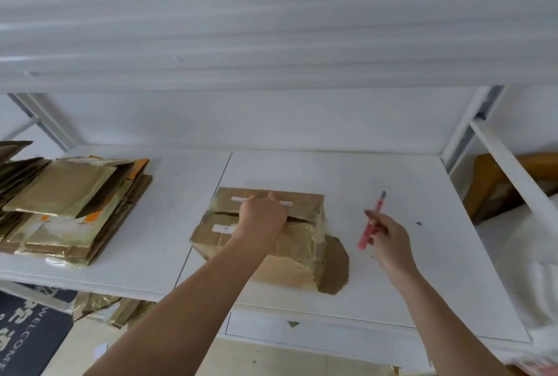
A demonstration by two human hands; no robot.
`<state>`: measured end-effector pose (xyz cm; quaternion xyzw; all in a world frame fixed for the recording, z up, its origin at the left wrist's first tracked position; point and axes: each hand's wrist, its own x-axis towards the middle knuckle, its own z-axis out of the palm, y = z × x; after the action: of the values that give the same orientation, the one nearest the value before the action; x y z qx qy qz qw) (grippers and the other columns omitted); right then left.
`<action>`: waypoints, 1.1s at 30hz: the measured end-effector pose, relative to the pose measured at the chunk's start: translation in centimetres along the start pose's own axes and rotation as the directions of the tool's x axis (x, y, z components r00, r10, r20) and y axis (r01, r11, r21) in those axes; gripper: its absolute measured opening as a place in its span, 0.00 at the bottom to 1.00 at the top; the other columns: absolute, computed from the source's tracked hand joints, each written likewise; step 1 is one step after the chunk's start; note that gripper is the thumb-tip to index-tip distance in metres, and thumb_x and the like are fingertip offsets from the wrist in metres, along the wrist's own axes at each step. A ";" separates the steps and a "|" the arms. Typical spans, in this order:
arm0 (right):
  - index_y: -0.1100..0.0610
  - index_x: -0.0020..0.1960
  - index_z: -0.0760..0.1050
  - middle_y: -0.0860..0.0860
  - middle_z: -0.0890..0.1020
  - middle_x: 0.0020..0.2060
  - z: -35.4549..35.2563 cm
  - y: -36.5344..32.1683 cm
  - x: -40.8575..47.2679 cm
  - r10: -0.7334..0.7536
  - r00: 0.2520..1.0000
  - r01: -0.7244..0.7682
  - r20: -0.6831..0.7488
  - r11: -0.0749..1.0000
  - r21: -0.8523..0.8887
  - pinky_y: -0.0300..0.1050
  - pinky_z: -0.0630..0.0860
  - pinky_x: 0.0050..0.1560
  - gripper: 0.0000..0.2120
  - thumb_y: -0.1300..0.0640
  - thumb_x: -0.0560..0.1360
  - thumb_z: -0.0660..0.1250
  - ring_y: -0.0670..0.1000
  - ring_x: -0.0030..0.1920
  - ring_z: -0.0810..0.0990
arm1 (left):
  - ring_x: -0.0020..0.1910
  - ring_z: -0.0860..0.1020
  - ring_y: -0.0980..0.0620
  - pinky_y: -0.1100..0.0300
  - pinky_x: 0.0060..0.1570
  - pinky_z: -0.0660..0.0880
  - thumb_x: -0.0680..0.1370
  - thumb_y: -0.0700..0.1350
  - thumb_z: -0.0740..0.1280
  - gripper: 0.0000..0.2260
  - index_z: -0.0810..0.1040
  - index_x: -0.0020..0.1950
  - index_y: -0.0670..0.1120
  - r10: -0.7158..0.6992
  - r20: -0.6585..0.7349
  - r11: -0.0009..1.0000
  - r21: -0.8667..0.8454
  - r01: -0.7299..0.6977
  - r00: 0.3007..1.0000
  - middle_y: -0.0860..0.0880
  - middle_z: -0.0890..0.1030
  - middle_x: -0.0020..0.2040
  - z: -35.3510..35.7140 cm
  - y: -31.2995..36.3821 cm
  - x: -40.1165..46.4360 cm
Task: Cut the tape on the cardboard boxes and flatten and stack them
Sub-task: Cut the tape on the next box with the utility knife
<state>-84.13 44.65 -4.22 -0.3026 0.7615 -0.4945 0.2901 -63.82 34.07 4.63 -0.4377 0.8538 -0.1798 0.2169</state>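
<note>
A brown, tape-wrapped cardboard box (271,236) sits mid-desk on the white desk (392,270). The left hand (261,215) curls its grip over the box's top flap edge. At 3 o'clock from the box, the right hand (389,238) pinches a pink utility knife (372,221), blade toward 12. A stack of flattened gold-taped cardboard (69,209) lies at 9 o'clock, well apart.

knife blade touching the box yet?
Apart. In the head view the pink utility knife, gripped by the right hand, sits clear of the cardboard box, with bare white table showing between them.
</note>
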 end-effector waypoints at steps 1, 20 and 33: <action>0.57 0.63 0.78 0.52 0.78 0.47 0.2 -0.7 -0.2 -0.018 1.000 0.018 0.013 0.999 0.046 0.42 0.79 0.51 0.24 0.75 0.76 0.53 0.50 0.46 0.78 | 0.53 0.80 0.46 0.60 0.36 0.67 0.72 0.30 0.61 0.21 0.73 0.65 0.39 0.011 0.002 1.000 -0.008 -0.011 1.000 0.44 0.73 0.39 -0.1 0.2 0.0; 0.63 0.43 0.71 0.58 0.78 0.36 4.8 -3.5 -4.2 -0.096 0.987 0.160 -0.131 0.721 0.674 0.55 0.83 0.48 0.07 0.65 0.79 0.66 0.51 0.39 0.80 | 0.79 0.52 0.45 0.55 0.76 0.49 0.85 0.54 0.46 0.24 0.59 0.77 0.44 -0.017 -0.234 0.866 -0.490 -0.102 0.972 0.45 0.58 0.79 6.0 -1.1 -0.1; 0.59 0.42 0.70 0.55 0.78 0.28 6.2 -3.0 -4.2 -0.086 0.958 0.232 -0.274 0.794 0.562 0.52 0.82 0.42 0.08 0.63 0.80 0.64 0.51 0.29 0.77 | 0.77 0.58 0.48 0.56 0.73 0.55 0.84 0.54 0.47 0.22 0.64 0.73 0.46 -0.057 -0.264 0.864 -0.496 -0.085 0.963 0.48 0.64 0.76 6.1 -1.1 -0.2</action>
<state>-76.31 43.26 -2.97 -0.2007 0.5710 -0.7606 0.2348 -59.75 32.89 0.04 -0.4440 0.8957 -0.0074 -0.0213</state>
